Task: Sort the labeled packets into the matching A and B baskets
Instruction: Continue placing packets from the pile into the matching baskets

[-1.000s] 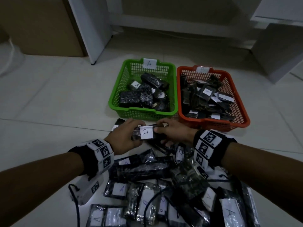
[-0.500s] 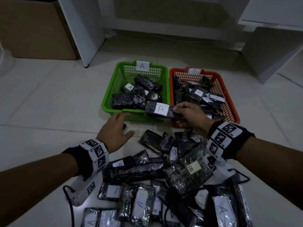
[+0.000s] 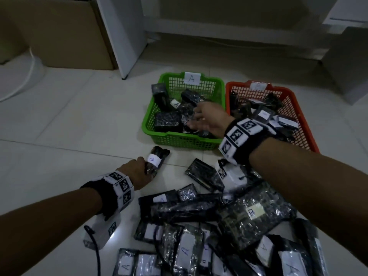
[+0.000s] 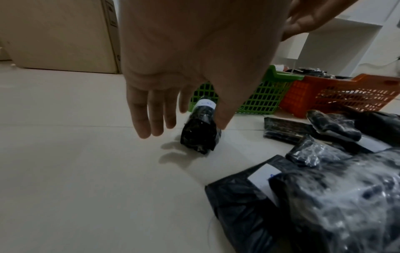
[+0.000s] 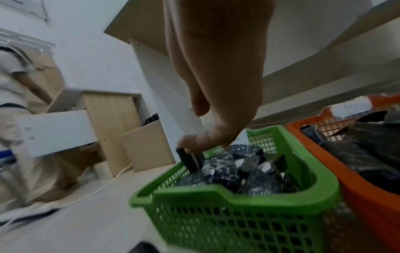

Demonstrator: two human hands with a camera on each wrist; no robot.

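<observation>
From the head view: left hand low on the floor, at the near end of a black packet with a white B label lying just short of the green basket. Right hand over the green basket marked A, fingers loosely spread above the packets inside, apparently holding nothing. Orange basket touching the green one on its right, also full of packets. Heap of black labeled packets near the body. From the left wrist: left hand open, fingers straight and pointing down, fingers on one side and thumb on the other of the packet — not closed round it. From the right wrist: right hand above the green basket, fingers relaxed, one fingertip just at the top edge of an upright dark packet by the basket's wall — touching or not, cannot tell.
</observation>
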